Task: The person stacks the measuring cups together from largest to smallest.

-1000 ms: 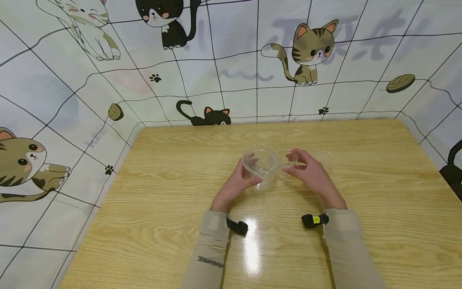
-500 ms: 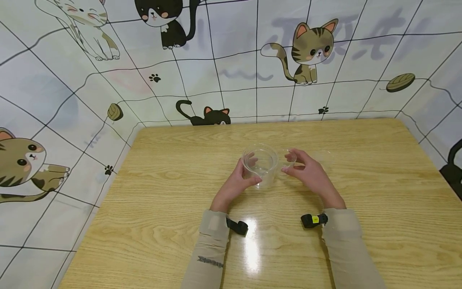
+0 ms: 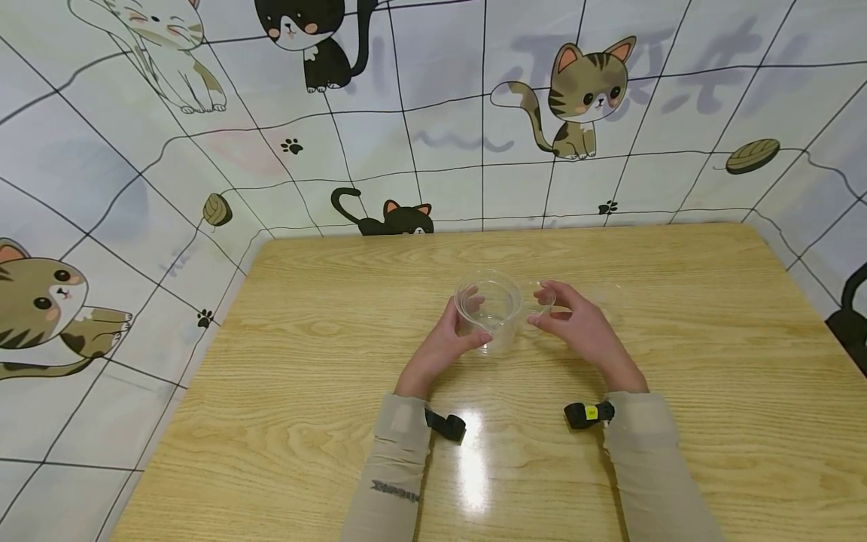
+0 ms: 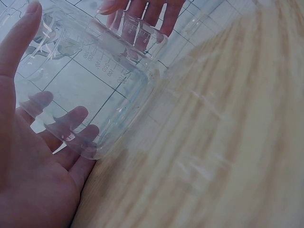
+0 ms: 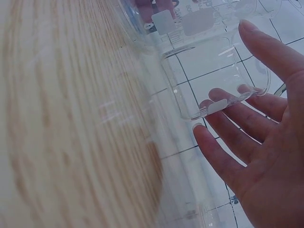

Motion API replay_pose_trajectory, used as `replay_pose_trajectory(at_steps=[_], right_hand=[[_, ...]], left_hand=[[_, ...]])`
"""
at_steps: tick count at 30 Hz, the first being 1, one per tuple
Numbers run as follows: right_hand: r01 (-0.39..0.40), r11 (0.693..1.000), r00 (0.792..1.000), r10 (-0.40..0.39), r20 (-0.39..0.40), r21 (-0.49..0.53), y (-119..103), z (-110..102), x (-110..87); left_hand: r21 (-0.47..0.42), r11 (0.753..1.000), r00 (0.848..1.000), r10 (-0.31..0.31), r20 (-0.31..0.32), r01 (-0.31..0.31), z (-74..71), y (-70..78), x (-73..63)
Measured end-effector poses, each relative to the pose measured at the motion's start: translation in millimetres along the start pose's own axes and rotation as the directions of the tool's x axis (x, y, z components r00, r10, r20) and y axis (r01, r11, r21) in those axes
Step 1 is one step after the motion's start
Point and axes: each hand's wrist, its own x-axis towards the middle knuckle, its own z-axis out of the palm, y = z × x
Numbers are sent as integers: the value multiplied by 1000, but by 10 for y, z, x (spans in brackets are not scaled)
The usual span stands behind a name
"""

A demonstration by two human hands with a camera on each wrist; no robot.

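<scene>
A large clear beaker (image 3: 491,305) with white volume marks stands upright on the wooden table. My left hand (image 3: 440,345) holds it from the left side, thumb in front and fingers around the back. Just right of it is a smaller clear beaker (image 3: 545,301), and my right hand (image 3: 588,325) grips it between thumb and fingers. In the right wrist view the small beaker (image 5: 209,78) appears upright, its base near the table. The left wrist view shows the large beaker's scale (image 4: 107,64) with the other hand behind it. Both beakers look empty.
A faint, clear round object (image 3: 612,295) lies on the table (image 3: 305,339) behind the right hand; its kind is hard to make out. Behind the table's far edge rises a white wall covering (image 3: 447,165) printed with cats and grid lines.
My right hand has shifted very slightly to the left with the small beaker. The left hand and the large beaker have stayed in place.
</scene>
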Motion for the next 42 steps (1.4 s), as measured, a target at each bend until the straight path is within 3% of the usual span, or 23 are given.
replay_pose_trajectory(at_steps=[42], right_hand=[[-17,1000,1000,17,2,-2,5,29,5]], left_hand=[[7,1000,1000,6,-6,-6,3,-15,10]])
